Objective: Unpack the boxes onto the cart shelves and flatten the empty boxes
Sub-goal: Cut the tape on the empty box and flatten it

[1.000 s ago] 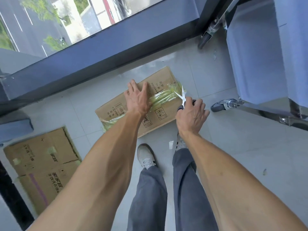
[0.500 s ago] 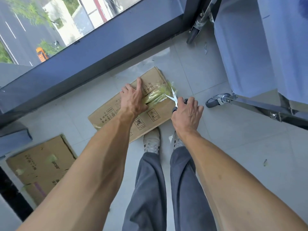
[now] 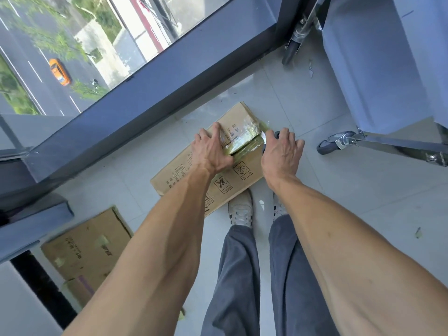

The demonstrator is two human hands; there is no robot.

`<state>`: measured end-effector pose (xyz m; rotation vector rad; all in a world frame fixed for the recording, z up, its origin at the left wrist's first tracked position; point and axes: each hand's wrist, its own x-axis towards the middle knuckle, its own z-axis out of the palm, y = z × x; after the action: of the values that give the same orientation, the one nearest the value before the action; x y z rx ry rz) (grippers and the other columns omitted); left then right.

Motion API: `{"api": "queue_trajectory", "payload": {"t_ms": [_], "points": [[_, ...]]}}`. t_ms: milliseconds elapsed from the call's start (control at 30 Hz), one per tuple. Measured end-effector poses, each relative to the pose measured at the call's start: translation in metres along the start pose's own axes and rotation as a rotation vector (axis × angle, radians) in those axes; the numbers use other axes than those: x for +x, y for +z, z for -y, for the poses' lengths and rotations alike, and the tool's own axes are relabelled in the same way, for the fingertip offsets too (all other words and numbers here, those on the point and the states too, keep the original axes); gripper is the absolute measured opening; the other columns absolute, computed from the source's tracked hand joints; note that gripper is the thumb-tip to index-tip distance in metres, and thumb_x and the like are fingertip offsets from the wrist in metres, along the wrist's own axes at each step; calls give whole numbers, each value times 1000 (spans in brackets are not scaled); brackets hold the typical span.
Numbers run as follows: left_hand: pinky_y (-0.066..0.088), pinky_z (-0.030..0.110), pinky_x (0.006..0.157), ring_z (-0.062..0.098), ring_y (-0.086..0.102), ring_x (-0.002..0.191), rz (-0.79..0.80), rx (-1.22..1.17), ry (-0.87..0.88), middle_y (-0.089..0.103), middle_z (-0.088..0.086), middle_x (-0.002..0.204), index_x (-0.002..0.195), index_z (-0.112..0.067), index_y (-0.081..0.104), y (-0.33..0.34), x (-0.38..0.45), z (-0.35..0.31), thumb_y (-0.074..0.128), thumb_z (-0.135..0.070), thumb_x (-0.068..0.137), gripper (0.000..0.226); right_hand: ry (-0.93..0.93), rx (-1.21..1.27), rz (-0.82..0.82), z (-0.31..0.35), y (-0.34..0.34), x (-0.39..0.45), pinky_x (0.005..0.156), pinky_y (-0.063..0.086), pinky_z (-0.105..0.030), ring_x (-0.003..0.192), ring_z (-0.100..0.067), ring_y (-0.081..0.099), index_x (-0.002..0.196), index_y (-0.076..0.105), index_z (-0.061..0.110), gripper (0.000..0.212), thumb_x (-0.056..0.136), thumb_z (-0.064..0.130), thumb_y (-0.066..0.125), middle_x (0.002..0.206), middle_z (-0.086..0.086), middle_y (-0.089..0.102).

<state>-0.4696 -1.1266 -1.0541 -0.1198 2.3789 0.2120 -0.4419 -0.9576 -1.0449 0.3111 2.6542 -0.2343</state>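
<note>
From the head camera, looking down: a sealed cardboard box [image 3: 225, 163] lies on the tiled floor [image 3: 351, 214], just in front of the person's two shoes [image 3: 241, 209] and close under a dark window frame [image 3: 169, 78]. A band of greenish tape [image 3: 244, 144] runs across the top of the box. The left hand [image 3: 211, 151] rests flat on the box top beside the tape, fingers straight and spread, pressing down and gripping nothing. The right hand [image 3: 281, 151] is at the right end of the box, its fingers curled round the dark handles of a pair of scissors [image 3: 266, 139]; only a little of the pale blade shows at the tape, and how far the blades are apart cannot be told. To the right stands a cart [image 3: 363, 69] with grey-blue sides, one wheel [image 3: 327, 146] near the right hand and apart from the box. At lower left a second, flattened-looking box [image 3: 89, 248] lies on the floor, well apart from the first.
</note>
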Motion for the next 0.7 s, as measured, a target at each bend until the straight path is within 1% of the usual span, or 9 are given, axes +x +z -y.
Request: {"api": "queue_trajectory", "payload": {"t_ms": [100, 200, 300, 333, 400, 500, 567, 633, 700], "points": [[46, 37, 78, 24, 45, 93, -35, -9, 1, 42, 8, 103, 133, -23, 31, 7, 1, 2, 65, -34, 64, 78, -22, 60, 14, 4, 1, 7, 82, 41, -39, 90, -27, 54, 112, 55, 13, 26, 93, -4, 49, 99, -11, 54], [46, 40, 88, 25, 44, 101, -53, -30, 1, 43, 10, 110, 135, -23, 32, 9, 0, 1, 67, -35, 65, 80, 53, 74, -36, -1, 2, 4, 85, 35, -39, 85, -28, 54, 112, 55, 14, 31, 91, -6, 46, 100, -12, 56], [38, 51, 109, 41, 37, 131, -54, 48, -25, 33, 25, 142, 137, -20, 31, 9, -7, -6, 68, -25, 69, 77, 225, 72, -22, -17, 4, -7, 86, 31, -41, 86, -29, 55, 113, 56, 15, 34, 89, -7, 45, 102, -14, 57], [29, 54, 117, 45, 25, 142, -76, 97, -4, 20, 29, 155, 136, -18, 34, 11, -12, -10, 65, -17, 73, 70, 268, 68, -13, -21, 4, -11, 85, 31, -41, 86, -30, 55, 113, 56, 14, 35, 89, -8, 45, 102, -15, 58], [13, 56, 122, 41, 5, 151, -121, 169, 127, 0, 26, 162, 125, -15, 47, 18, -23, -17, 56, -4, 80, 47, 299, 52, 7, -28, 4, -18, 83, 31, -41, 85, -30, 54, 115, 55, 14, 36, 88, -8, 44, 101, -16, 57], [7, 61, 121, 39, -10, 151, -65, 240, 308, -10, 22, 163, 97, -15, 63, 37, -39, -29, 52, -12, 91, 12, 290, 39, 29, -32, 3, -24, 82, 31, -41, 86, -30, 53, 117, 54, 14, 38, 88, -8, 45, 102, -15, 56], [2, 63, 120, 41, -12, 150, -48, 214, 210, -12, 23, 162, 102, -11, 59, 46, -43, -35, 52, -8, 90, 14, 285, 52, 50, -30, 2, -26, 83, 31, -41, 90, -30, 53, 117, 53, 15, 36, 89, -6, 46, 104, -15, 56], [5, 62, 119, 43, -5, 150, -88, 76, -12, -5, 25, 162, 118, -11, 49, 45, -43, -39, 54, -3, 86, 34, 252, 65, 64, -27, 0, -27, 84, 32, -40, 95, -29, 53, 116, 53, 15, 29, 92, -1, 48, 108, -14, 56], [15, 61, 120, 43, 4, 150, -87, 8, -163, 4, 27, 162, 132, -10, 41, 39, -38, -34, 67, -19, 87, 53, 196, 76, 76, -25, -1, -30, 86, 32, -40, 99, -30, 51, 116, 54, 15, 23, 94, 8, 52, 110, -13, 54]]}}
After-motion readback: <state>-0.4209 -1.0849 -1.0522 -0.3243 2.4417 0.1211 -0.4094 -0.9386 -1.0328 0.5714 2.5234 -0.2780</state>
